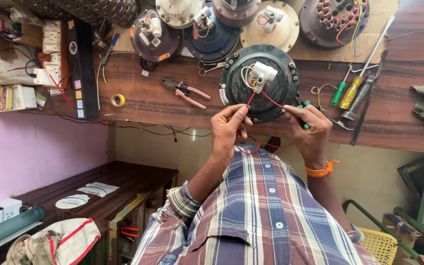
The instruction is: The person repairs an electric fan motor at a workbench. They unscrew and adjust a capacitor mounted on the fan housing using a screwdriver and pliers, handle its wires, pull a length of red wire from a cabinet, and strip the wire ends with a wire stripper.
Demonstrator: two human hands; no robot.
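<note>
Two hands are pinching red wires (271, 99) — left hand (229, 128) and right hand (311, 131), each grip clamped on one lead — running up to the black fan motor (261, 82) lying just above them on the surface (148, 98).

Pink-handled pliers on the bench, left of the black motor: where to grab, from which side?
Grip the pliers across both pink handles near their splayed ends, lower right in the picture. They lie flat on the wooden bench with bare wood around them; the dark jaws point up-left. Probably easiest from above, from the person's own edge.
</note>
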